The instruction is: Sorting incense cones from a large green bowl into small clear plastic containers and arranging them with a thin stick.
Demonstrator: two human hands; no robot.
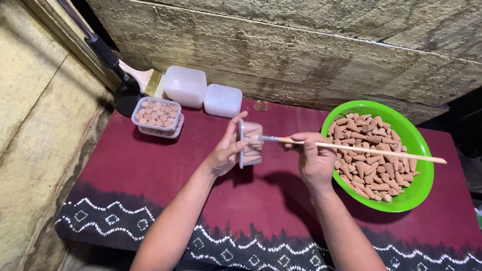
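Maroon cloth (150,170) covers your bench. Green bowl (419,145) of clay cones (371,160) sits beside your right hand (315,159), which pinches thin paintbrush (351,148). Your left hand (227,150) grips small clear plastic box (249,144) tilted on edge above cloth, brush tip touching it.

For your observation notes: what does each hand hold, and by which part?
Left hand: clear box, by its side. Right hand: brush, near the bristle end.

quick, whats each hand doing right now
Left hand: closed on a small clear plastic box, tipped on its side.
Right hand: closed on a thin wooden-handled paintbrush, its bristles at the box.
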